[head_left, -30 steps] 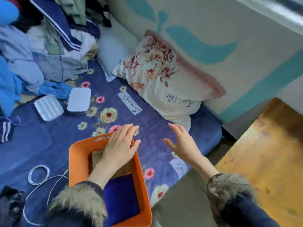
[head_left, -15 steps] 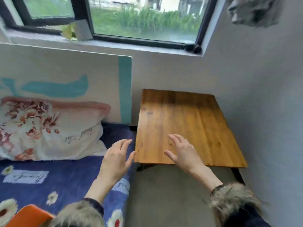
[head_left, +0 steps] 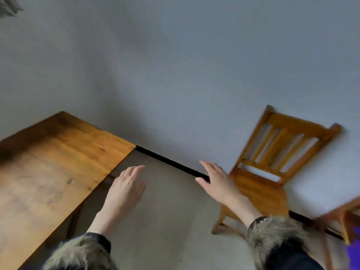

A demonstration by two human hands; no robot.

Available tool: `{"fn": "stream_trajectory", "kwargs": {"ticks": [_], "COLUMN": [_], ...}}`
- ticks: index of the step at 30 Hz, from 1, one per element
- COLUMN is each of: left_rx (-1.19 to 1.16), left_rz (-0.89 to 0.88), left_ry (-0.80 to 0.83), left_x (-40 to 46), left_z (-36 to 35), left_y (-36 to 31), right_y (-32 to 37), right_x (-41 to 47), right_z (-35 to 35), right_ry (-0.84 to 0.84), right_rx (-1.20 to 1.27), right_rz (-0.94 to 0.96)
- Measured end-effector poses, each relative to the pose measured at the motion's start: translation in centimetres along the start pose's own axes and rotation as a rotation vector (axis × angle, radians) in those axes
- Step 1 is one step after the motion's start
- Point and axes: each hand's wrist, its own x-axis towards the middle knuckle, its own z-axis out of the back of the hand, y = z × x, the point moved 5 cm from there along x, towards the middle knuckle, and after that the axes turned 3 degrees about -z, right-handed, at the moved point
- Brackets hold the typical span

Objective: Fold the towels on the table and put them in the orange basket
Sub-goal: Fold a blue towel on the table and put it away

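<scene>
The wooden table (head_left: 50, 168) fills the left side of the view, and its top shows only bare wood. My left hand (head_left: 125, 190) hovers over the grey floor just right of the table's near corner, fingers spread and holding nothing. My right hand (head_left: 218, 182) is held out in front of the wooden chair, also flat with nothing in it. Both wrists end in fur-trimmed dark sleeves. No towel and no orange basket show in this view.
A wooden slat-back chair (head_left: 272, 162) stands against the pale wall (head_left: 194, 65) on the right. A second wooden piece (head_left: 342, 217) with something purple (head_left: 353, 248) sits at the far right edge. Grey floor (head_left: 171, 211) lies between table and chair.
The view has swung right, from the bed and orange basket, past the window and table, to the wall and chair. My left hand has left the basket; both hands stay empty.
</scene>
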Motion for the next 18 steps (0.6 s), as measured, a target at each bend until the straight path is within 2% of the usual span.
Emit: {"fn": "stream_trajectory", "kwargs": {"ticks": [10,18], "left_rx": [-0.120,-0.144], "left_rz": [-0.515,-0.813], "left_ry": [0.164,0.322], "left_x": [3.4,-0.4], "left_z": [-10.6,-21.5], "left_y": [-31.8,-57.8], "right_y": [-28.1,-47.5], "right_x": [-19.0,-34.3], "right_z": [11.5,17.0], "right_ry": [-0.278,-0.365], "right_rx": [0.098,0.105], "right_rz": [-0.559,-0.845]}}
